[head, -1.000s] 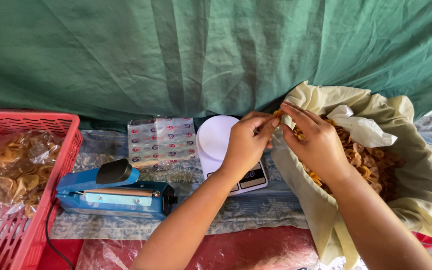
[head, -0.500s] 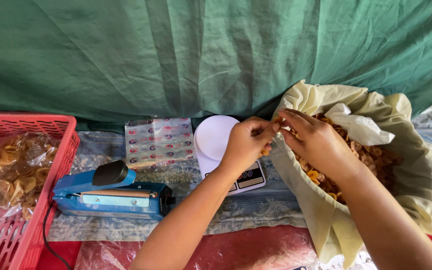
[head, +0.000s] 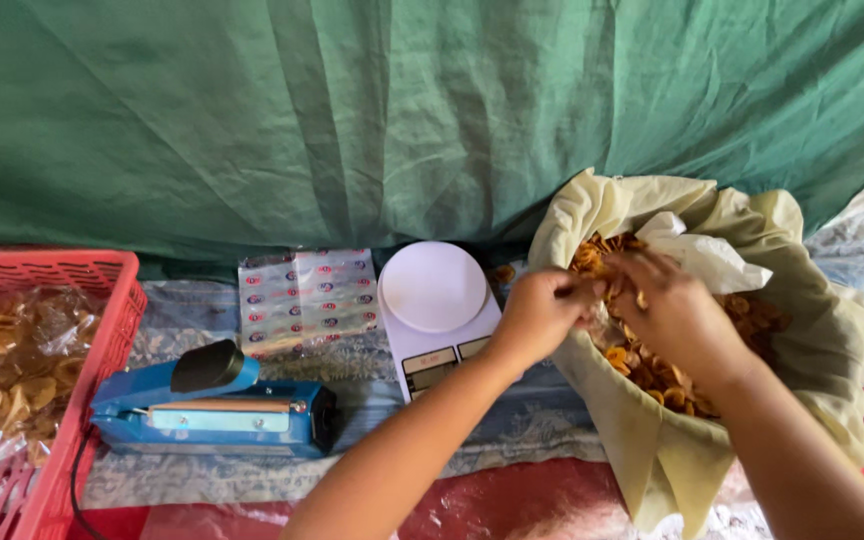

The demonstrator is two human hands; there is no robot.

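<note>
Left hand (head: pixel 537 318): closed at sack rim (head: pixel 592 205). Right hand (head: pixel 674 312): curled over fried chips (head: pixel 642 365), grip unclear. Chips: light, brittle; scoop loosely.

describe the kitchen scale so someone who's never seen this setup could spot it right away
Start at the green cloth backdrop and drop to the patterned mat below its middle. The kitchen scale sits there, between the blue heat sealer on one side and the big cloth-lined sack of fried chips on the other, just beside the left hand. It is the only white thing with a round flat platform on top.
</note>
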